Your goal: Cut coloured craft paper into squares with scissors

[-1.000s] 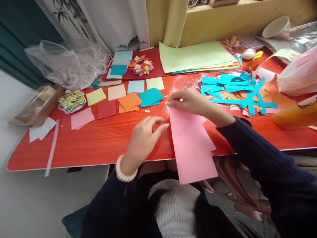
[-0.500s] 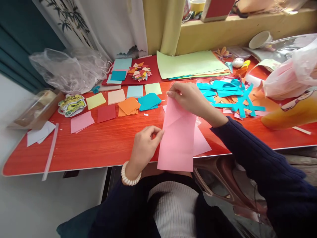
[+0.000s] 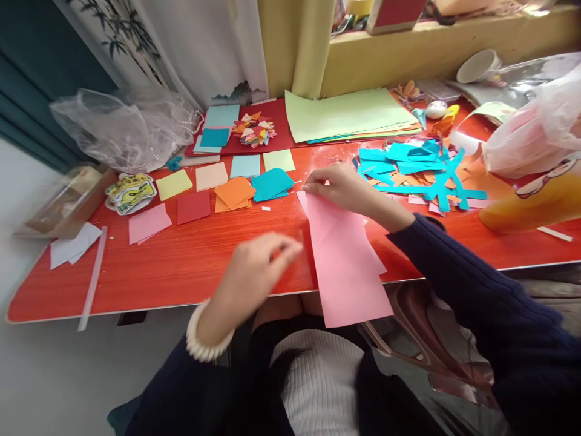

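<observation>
My right hand [image 3: 333, 188] pinches the top end of a long pink paper sheet [image 3: 347, 278] between thumb and fingers. The sheet slants down past the table's front edge, with a faint diagonal crease near its top. More pink paper [image 3: 379, 261] shows behind it on the table. To the left of the sheet, apart from it, is my left hand [image 3: 254, 275], blurred by motion. Its thumb and forefinger look closed together; whether anything small is between them I cannot make out. A white coiled band [image 3: 200, 339] circles the left wrist.
Several small paper stacks, orange [image 3: 233, 194], blue [image 3: 272, 184] and red [image 3: 193, 207], lie left of centre. Blue paper strips [image 3: 422, 160] are heaped at right, near a yellow-orange object [image 3: 535, 203]. Large green sheets [image 3: 345, 115] lie behind; a clear plastic bag [image 3: 122, 127] sits back left.
The pink sheet's lower end has swung right, uncovering table beside it. My left hand has drawn away from its left edge, leftward. My right hand keeps its grip, slightly lower.
</observation>
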### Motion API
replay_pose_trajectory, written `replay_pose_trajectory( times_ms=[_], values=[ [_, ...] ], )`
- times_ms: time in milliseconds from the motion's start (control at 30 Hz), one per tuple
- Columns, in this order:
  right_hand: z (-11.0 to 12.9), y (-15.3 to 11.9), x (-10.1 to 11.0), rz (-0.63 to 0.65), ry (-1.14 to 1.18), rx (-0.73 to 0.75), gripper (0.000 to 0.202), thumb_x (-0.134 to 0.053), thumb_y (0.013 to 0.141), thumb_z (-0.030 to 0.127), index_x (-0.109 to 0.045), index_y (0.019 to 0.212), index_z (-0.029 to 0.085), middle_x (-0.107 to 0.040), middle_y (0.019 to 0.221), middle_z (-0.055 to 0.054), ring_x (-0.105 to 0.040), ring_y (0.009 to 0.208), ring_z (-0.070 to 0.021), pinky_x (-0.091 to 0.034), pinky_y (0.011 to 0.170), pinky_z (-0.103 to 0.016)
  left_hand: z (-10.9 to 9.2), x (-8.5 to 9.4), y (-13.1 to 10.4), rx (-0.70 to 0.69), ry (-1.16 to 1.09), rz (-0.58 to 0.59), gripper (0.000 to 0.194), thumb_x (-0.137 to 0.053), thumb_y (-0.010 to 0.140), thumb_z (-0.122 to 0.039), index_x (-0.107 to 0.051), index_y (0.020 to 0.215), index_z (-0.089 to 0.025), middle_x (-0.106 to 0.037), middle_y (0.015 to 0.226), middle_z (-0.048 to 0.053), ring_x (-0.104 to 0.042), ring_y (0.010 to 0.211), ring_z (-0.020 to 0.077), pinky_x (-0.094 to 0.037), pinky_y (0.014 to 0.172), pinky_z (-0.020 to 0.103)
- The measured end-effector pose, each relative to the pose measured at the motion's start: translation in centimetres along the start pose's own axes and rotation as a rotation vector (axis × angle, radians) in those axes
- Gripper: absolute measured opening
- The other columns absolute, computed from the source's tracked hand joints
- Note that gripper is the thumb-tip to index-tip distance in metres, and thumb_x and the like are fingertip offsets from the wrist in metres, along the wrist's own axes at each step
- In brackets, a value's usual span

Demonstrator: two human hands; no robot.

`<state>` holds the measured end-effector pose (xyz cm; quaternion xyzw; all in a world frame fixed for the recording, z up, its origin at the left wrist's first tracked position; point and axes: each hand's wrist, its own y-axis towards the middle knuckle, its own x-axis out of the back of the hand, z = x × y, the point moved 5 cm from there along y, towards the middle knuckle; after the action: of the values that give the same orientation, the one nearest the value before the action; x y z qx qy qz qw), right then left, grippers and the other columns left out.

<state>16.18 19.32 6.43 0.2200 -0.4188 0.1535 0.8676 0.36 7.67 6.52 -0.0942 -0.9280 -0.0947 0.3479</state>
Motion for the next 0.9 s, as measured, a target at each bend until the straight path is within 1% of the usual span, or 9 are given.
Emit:
replay_pose_trajectory(
  times_ms=[100,167,267,433,533,700,767,833,900],
  values=[
    [1.7,-0.2,-0.2,0.029,0.041,0.016,0.023,-0.055,0.088,0.029,-0.062,0.071,0.016,-0.064,0.071,-0.004,-0.051,0.063,-0.0127,-0.033,0.060,-0.028,0.5,0.0,4.7,0.014,0.106,-0.107,0.021,-0.056,0.087,-0.037,-0.068,0.087,-0.020,-0.069,0.088,0.001,-0.059,0.075,0.0142,-0.043,0.073,0.028],
    [2.2,-0.1,-0.3,0.037,0.052,0.037,0.023,-0.054,0.088,0.029,-0.063,0.072,0.015,-0.063,0.070,-0.003,-0.050,0.062,-0.0121,-0.032,0.059,-0.027,0.6,-0.6,6.2,0.043,0.092,-0.147,0.021,-0.055,0.087,-0.035,-0.066,0.080,-0.018,-0.067,0.077,0.000,-0.057,0.068,0.0130,-0.041,0.069,0.027],
    [1.7,0.1,0.1,-0.021,0.005,0.051,0.023,-0.051,0.090,0.029,-0.063,0.075,0.016,-0.063,0.071,-0.004,-0.051,0.065,-0.0130,-0.030,0.061,-0.027,0.6,-1.5,5.7,0.085,0.027,-0.169,0.025,-0.054,0.086,-0.035,-0.062,0.070,-0.018,-0.063,0.066,0.000,-0.053,0.061,0.0122,-0.039,0.063,0.027],
    [-0.5,0.5,1.3,-0.166,-0.059,0.003,0.021,-0.049,0.090,0.027,-0.061,0.076,0.016,-0.064,0.075,-0.006,-0.051,0.067,-0.0146,-0.031,0.061,-0.028,1.1,-3.3,2.2,0.129,-0.041,-0.060,0.024,-0.055,0.084,-0.036,-0.060,0.068,-0.019,-0.061,0.061,0.000,-0.054,0.060,0.0140,-0.040,0.057,0.026],
    [-1.5,0.6,2.0,-0.193,-0.067,-0.034,0.019,-0.050,0.088,0.024,-0.059,0.073,0.017,-0.064,0.076,-0.006,-0.051,0.067,-0.0147,-0.031,0.062,-0.028,1.0,-4.6,-0.4,0.112,-0.089,0.082,0.029,-0.049,0.087,-0.035,-0.061,0.065,-0.020,-0.062,0.061,0.001,-0.055,0.061,0.0150,-0.041,0.055,0.026],
    [-2.7,0.5,2.9,-0.178,-0.099,-0.052,0.021,-0.047,0.089,0.025,-0.055,0.070,0.018,-0.059,0.071,-0.004,-0.047,0.064,-0.0139,-0.031,0.060,-0.028,-1.3,-6.5,-6.8,-0.079,-0.168,0.591,0.029,-0.049,0.088,-0.030,-0.064,0.065,-0.020,-0.064,0.063,0.001,-0.058,0.060,0.0127,-0.045,0.056,0.023],
    [-2.4,0.3,2.7,-0.127,-0.087,-0.061,0.021,-0.049,0.088,0.025,-0.054,0.069,0.018,-0.058,0.069,-0.003,-0.047,0.063,-0.0138,-0.031,0.059,-0.028,-1.8,-6.1,-8.0,-0.151,-0.161,0.673,0.026,-0.051,0.087,-0.031,-0.066,0.069,-0.021,-0.065,0.067,0.001,-0.059,0.061,0.0120,-0.045,0.058,0.022],
    [-1.4,0.0,2.1,-0.068,-0.058,-0.066,0.019,-0.051,0.088,0.024,-0.054,0.070,0.018,-0.058,0.069,-0.003,-0.049,0.064,-0.0140,-0.032,0.060,-0.028,-1.4,-4.9,-6.9,-0.129,-0.125,0.517,0.024,-0.051,0.088,-0.035,-0.067,0.074,-0.022,-0.067,0.074,0.001,-0.060,0.066,0.0126,-0.046,0.062,0.023],
    [0.1,-0.3,1.4,-0.040,-0.027,-0.058,0.020,-0.051,0.088,0.024,-0.054,0.069,0.018,-0.058,0.069,-0.003,-0.050,0.064,-0.0138,-0.034,0.061,-0.028,-0.3,-3.3,-4.1,-0.029,-0.057,0.219,0.023,-0.053,0.088,-0.040,-0.067,0.079,-0.024,-0.068,0.081,0.001,-0.059,0.069,0.0134,-0.046,0.066,0.025]
  ],
)
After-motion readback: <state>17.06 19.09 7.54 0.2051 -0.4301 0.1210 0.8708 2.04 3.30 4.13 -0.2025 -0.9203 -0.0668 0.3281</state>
